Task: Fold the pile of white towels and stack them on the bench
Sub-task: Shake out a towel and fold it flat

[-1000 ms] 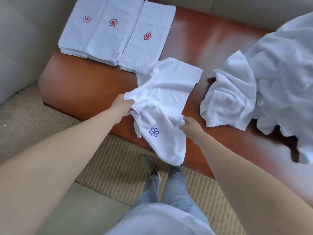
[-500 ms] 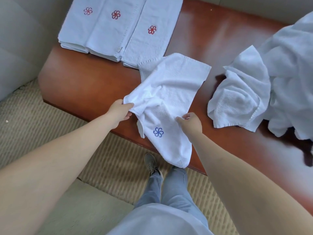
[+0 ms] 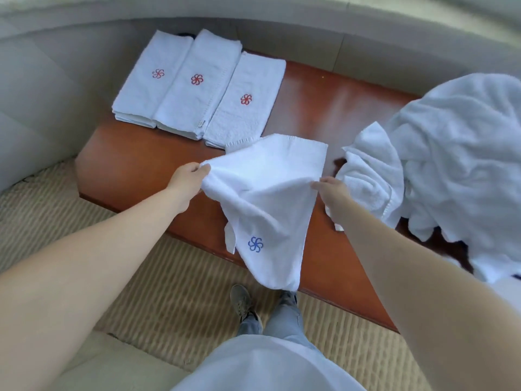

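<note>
White terry towel with a blue pinwheel emblem (image 3: 270,198) is hanging between my two hands above the near edge of the glossy reddish-brown wooden table (image 3: 135,165). My left hand (image 3: 187,176) is pinching one upper edge, its grip curled tight on the cloth, and my right hand (image 3: 331,190) is gripping the opposite edge the same way, while the lower corner is drooping past the table front. Three folded white towels with red emblems (image 3: 197,88) are lying side by side at the far left, and the rumpled heap of unfolded white towels (image 3: 451,170) is sitting on the right.
</note>
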Demonstrator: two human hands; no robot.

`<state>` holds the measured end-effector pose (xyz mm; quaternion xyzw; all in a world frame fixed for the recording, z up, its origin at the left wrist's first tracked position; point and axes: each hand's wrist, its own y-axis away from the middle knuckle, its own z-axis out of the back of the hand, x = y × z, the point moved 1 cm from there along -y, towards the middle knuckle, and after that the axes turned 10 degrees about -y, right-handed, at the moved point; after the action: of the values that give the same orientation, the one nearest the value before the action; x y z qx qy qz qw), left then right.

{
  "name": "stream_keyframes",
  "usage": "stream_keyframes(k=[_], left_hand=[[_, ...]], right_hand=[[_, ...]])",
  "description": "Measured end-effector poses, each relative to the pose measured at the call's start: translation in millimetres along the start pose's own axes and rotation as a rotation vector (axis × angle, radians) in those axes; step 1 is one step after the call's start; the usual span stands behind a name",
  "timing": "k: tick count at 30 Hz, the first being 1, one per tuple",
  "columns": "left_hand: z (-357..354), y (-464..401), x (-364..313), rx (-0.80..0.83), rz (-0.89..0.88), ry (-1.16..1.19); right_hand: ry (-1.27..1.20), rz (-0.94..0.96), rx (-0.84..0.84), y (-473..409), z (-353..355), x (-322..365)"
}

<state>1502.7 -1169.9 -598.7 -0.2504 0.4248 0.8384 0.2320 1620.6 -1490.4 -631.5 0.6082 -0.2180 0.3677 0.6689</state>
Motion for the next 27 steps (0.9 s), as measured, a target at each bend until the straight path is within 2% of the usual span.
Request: stream_keyframes(k=[6, 12, 19, 23, 27], left_hand=[[67, 38, -85, -0.136, -0.052, 0.393], [113, 77, -147, -0.166, -0.168, 0.488], [141, 106, -193, -0.215, -0.304, 0.559], [150, 115, -205, -0.137, -0.296, 0.545], [160, 116, -208, 0.047, -0.312, 0.397]], right_hand=[[-0.106, 0.292, -0.133, 53, 60, 139], [-0.236, 0.466, -0.119, 106, 81, 228], [-0.271, 0.623, -0.117, 139, 95, 275], [-0.238, 0.650, -0.049, 145, 103, 288], [-0.113, 0.642, -0.031, 145, 107, 300]])
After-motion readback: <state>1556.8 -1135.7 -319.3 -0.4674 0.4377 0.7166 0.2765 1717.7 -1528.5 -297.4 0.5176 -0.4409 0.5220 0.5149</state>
